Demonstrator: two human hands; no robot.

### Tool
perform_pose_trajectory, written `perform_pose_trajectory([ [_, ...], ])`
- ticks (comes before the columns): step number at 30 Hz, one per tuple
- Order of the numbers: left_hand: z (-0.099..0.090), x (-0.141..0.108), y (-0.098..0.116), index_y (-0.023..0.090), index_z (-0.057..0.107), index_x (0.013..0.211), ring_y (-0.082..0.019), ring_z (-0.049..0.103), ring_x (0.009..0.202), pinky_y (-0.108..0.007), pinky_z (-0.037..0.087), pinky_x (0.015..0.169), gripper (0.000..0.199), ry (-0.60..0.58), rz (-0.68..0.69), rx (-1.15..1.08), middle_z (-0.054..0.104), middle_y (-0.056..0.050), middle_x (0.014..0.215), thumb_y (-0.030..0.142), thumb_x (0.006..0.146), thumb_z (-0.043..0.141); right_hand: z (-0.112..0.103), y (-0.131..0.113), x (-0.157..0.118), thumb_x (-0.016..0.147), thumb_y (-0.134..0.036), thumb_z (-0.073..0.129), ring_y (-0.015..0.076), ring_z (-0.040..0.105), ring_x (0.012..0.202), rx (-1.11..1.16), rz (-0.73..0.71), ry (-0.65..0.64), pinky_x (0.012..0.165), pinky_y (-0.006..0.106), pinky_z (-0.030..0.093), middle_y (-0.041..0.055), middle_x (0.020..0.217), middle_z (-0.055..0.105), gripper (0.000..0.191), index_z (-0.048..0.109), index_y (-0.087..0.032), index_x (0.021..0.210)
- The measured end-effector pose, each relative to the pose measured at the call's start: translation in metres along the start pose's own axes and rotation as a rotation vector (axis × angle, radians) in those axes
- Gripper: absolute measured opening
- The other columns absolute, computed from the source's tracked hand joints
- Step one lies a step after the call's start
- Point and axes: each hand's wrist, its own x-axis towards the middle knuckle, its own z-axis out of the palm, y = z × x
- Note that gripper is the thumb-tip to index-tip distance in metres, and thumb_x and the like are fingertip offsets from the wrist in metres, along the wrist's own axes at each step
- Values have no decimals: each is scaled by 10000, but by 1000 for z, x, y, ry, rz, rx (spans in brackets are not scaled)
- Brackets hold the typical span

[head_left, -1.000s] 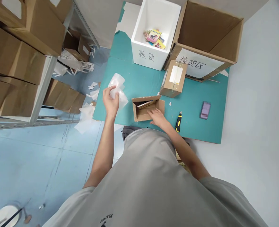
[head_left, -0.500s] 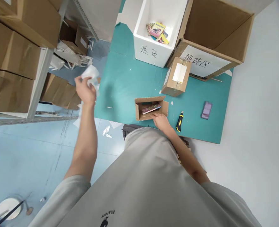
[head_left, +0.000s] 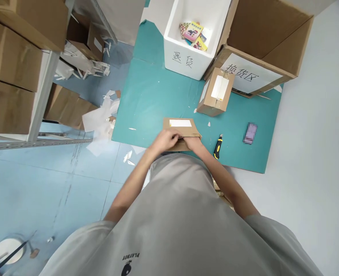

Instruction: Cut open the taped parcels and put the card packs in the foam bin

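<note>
- Fingers bent close together, a person's left hand [head_left: 166, 140] is touching the flap edge of a small cardboard box [head_left: 187, 131]; whether it is pinching, one cannot tell.
- The right hand [head_left: 193, 143] is resting at the box's right end, fingertips hiding by the flap, their grip impossible to tell.
- Under both hands, the box is sitting at the near edge of the tabletop [head_left: 146, 99].
- A utility knife [head_left: 218, 147] is lying just right of the right hand.
- Beyond both hands, a taped carton [head_left: 213, 96] is standing near a white bin [head_left: 195, 70] holding booklets [head_left: 194, 31].
</note>
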Motion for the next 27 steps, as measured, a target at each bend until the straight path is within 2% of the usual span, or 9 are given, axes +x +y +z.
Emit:
perform_pose_trajectory([
  [2,21,-22,-3,215,667,1357,-249,684,1180,-464,618,1002,363,-77,9,24,654,-124,1404,414,1053,669,6,1,18,1040,-153,526,342,555,1478,69,40,5,1280,549,376,199,1568,622,535,561,-118,1572],
  [5,21,-25,-13,206,665,1360,-255,681,1195,-474,611,1017,374,-118,46,66,655,-128,1405,414,1049,676,9,1,33,1043,-117,504,314,595,1436,124,44,52,1258,513,395,194,1488,687,469,622,-98,1496],
  [10,1,16,-33,214,759,1208,-334,685,1255,-514,496,1163,317,-85,80,142,750,-157,1278,325,914,797,-3,-4,23,1043,-65,415,365,644,1319,-59,-75,88,1195,516,421,285,1325,738,424,735,-14,1315],
  [15,0,49,-51,130,609,1446,-284,723,1160,-475,550,1075,545,104,32,191,689,-230,1396,264,927,705,-24,-7,-21,1069,-99,374,331,602,1364,-114,-127,202,1201,475,396,232,1412,709,478,688,-94,1429],
  [18,4,47,-40,132,570,1487,-283,680,1263,-476,546,1091,589,194,72,197,613,-248,1499,340,951,699,-35,-3,-51,1095,-165,398,310,625,1360,169,-57,359,1174,447,439,152,1458,712,451,686,-178,1443],
  [21,11,29,-8,174,665,1390,-294,628,1376,-466,528,1135,533,230,119,83,654,-207,1465,513,978,690,-44,2,-73,1102,-399,504,303,747,1148,714,49,550,989,426,584,105,1314,791,373,724,-216,1340],
  [22,14,21,3,186,692,1353,-290,653,1350,-451,551,1110,538,204,90,-21,686,-194,1427,578,984,672,-46,2,-78,1078,-483,549,300,767,1098,923,60,603,934,419,616,97,1271,806,401,723,-214,1318],
  [24,23,2,24,197,733,1288,-287,739,1210,-435,613,1006,597,61,-58,-277,761,-177,1298,692,966,647,-52,3,-84,1006,-604,641,299,782,1088,1294,50,676,897,418,653,94,1252,814,507,710,-206,1313],
  [27,38,-21,44,201,792,1159,-287,789,1029,-427,651,883,593,-173,-242,-461,812,-140,1123,711,859,774,-58,4,-88,896,-674,758,300,789,1101,1568,55,717,925,430,667,94,1251,816,616,715,-206,1294],
])
